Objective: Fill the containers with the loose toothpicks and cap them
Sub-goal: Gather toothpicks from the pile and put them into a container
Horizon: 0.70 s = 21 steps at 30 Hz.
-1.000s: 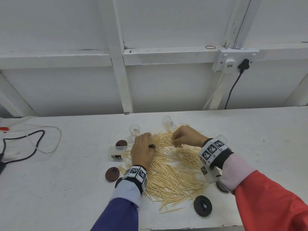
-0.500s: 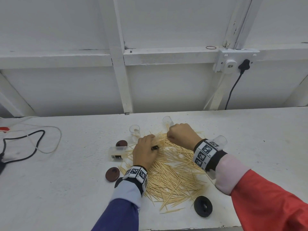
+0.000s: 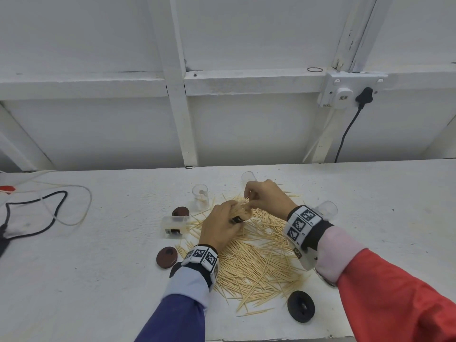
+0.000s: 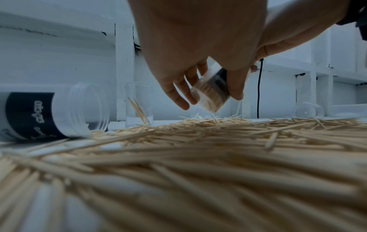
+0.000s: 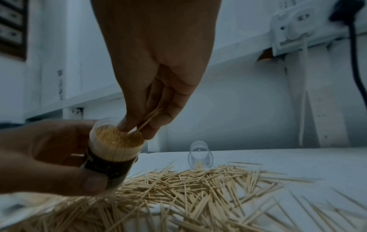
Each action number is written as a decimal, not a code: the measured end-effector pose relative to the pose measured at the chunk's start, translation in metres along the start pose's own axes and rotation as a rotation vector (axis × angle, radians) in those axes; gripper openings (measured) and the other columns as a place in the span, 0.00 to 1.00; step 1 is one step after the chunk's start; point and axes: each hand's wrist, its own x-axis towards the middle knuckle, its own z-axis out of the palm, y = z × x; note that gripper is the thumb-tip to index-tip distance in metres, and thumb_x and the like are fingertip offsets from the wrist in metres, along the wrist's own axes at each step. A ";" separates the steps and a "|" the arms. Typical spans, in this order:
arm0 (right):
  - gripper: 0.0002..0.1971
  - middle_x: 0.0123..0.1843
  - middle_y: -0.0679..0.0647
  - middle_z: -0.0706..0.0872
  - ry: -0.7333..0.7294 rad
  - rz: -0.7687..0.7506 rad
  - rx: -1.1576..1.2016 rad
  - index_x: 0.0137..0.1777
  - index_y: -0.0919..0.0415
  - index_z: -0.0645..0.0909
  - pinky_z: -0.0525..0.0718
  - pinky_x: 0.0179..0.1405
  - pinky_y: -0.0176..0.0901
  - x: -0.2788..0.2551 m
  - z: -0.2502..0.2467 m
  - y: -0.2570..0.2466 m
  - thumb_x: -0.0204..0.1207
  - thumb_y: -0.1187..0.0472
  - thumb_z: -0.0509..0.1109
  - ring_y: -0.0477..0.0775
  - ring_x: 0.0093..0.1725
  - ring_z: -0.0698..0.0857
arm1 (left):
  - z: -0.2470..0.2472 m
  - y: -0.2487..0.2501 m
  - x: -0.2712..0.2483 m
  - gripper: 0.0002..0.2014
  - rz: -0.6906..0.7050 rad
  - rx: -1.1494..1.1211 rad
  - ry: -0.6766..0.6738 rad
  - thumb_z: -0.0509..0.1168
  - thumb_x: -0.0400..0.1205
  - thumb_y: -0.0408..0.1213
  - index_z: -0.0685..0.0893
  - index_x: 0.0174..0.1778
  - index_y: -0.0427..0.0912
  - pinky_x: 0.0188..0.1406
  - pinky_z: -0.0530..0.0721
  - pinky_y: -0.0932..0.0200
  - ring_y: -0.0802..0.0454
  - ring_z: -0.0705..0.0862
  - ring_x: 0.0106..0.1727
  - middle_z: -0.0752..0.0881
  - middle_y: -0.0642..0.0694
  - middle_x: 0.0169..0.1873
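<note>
A wide pile of loose toothpicks (image 3: 259,257) (image 5: 198,188) covers the white table (image 3: 98,280). My left hand (image 3: 219,228) (image 4: 198,47) grips a clear container (image 5: 113,150) (image 4: 211,92) with a dark label, tilted and packed full of toothpicks. My right hand (image 3: 266,198) (image 5: 151,78) pinches a few toothpicks (image 5: 147,120) with their tips at the container's open mouth. Other clear containers are around: one on its side (image 3: 174,224) (image 4: 51,109), one upright (image 3: 200,196) holding a few picks, one at the back (image 3: 248,176) (image 5: 200,155), one (image 3: 327,210) behind my right wrist.
Dark round caps lie near the pile: two brown ones on the left (image 3: 166,257) (image 3: 180,211) and a black one (image 3: 301,306) at the front right. Black and white cables (image 3: 44,213) lie far left. A wall socket with a plugged cable (image 3: 350,92) is behind.
My right hand rose from the pile with a few toothpicks and moved left to the container's mouth. My left hand lifted and tilted the container toward it.
</note>
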 end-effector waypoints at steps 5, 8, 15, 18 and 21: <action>0.07 0.33 0.51 0.87 -0.004 0.071 0.263 0.41 0.62 0.86 0.81 0.28 0.31 0.000 -0.003 0.000 0.67 0.68 0.82 0.38 0.26 0.83 | 0.000 0.000 0.000 0.28 0.007 0.013 -0.012 0.72 0.77 0.50 0.74 0.71 0.49 0.53 0.80 0.53 0.53 0.78 0.61 0.82 0.51 0.60; 0.09 0.39 0.56 0.90 -0.036 0.114 0.386 0.46 0.67 0.88 0.87 0.32 0.36 0.002 -0.005 0.001 0.67 0.69 0.82 0.43 0.30 0.87 | 0.000 -0.001 0.000 0.26 -0.014 0.007 0.019 0.72 0.76 0.52 0.75 0.68 0.51 0.50 0.80 0.54 0.53 0.79 0.59 0.82 0.53 0.56; 0.14 0.46 0.58 0.91 -0.089 0.132 0.420 0.48 0.61 0.89 0.89 0.43 0.37 0.004 -0.008 0.004 0.64 0.74 0.82 0.51 0.46 0.91 | 0.001 -0.003 0.002 0.30 -0.083 0.025 0.044 0.72 0.76 0.54 0.73 0.72 0.51 0.55 0.79 0.54 0.52 0.78 0.63 0.82 0.51 0.60; 0.09 0.44 0.57 0.91 -0.010 0.105 0.327 0.45 0.62 0.90 0.88 0.42 0.35 0.005 -0.006 0.004 0.66 0.72 0.81 0.50 0.43 0.90 | 0.002 -0.005 0.002 0.31 -0.085 0.029 0.031 0.72 0.75 0.55 0.73 0.73 0.51 0.56 0.79 0.53 0.52 0.78 0.63 0.82 0.51 0.61; 0.05 0.43 0.55 0.91 0.054 0.022 0.172 0.45 0.64 0.91 0.84 0.42 0.28 0.005 -0.003 0.001 0.69 0.70 0.80 0.45 0.40 0.88 | 0.002 -0.004 0.001 0.32 -0.048 0.017 0.009 0.72 0.76 0.55 0.73 0.74 0.49 0.56 0.79 0.54 0.52 0.78 0.63 0.82 0.51 0.61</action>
